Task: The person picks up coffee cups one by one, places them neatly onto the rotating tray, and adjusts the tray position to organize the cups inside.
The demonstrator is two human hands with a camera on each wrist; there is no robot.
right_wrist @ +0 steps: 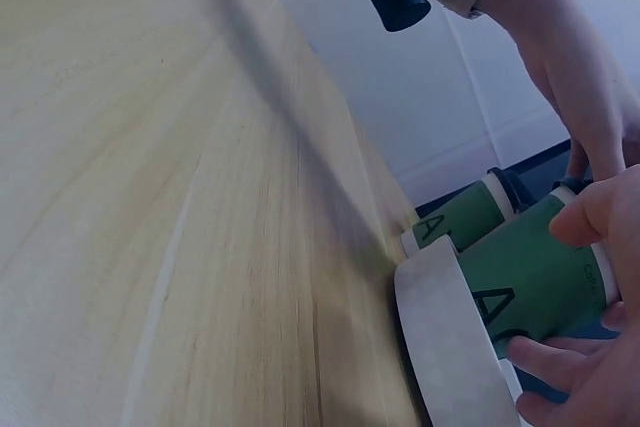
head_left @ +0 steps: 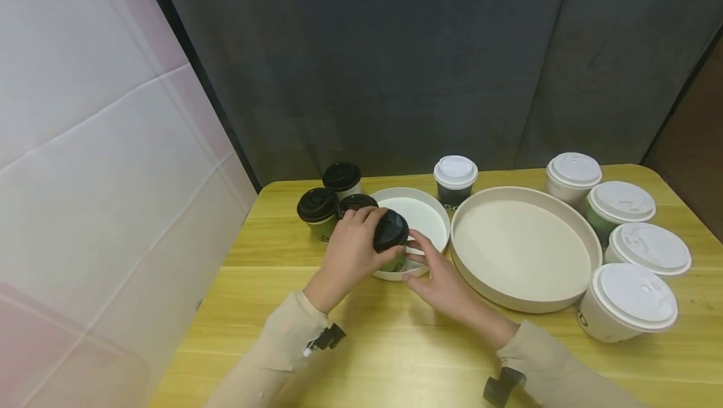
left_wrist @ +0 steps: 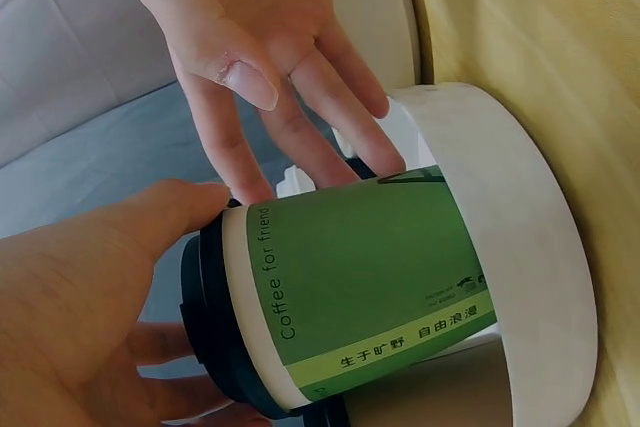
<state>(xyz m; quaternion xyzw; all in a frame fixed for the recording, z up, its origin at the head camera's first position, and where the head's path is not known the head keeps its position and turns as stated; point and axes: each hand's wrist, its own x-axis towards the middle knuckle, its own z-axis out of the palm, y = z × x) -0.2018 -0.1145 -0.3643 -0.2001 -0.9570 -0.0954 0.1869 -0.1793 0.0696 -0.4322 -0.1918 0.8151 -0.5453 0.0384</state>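
A green paper coffee cup (left_wrist: pixel 360 277) with a black lid (head_left: pixel 391 230) stands inside the rim of the small white round tray (head_left: pixel 426 216). My left hand (head_left: pixel 351 241) grips it from above around the lid, thumb on the near side and fingers on the far side. Close to the cup's right side is my right hand (head_left: pixel 443 279), its fingers spread and loosely bent; whether they touch the cup I cannot tell. Just left of the tray are black-lidded cups: a green one (head_left: pixel 322 227), a pale one (head_left: pixel 341 179), and another (head_left: pixel 356 201) partly hidden behind my left hand.
A larger cream round tray (head_left: pixel 525 245) lies right of the white one. Behind, between the trays, stands a dark cup with a white lid (head_left: pixel 454 181). Several white-lidded cups (head_left: pixel 627 301) line the right side. A dark partition (head_left: pixel 395 69) rises behind the wooden table (head_left: pixel 407 358).
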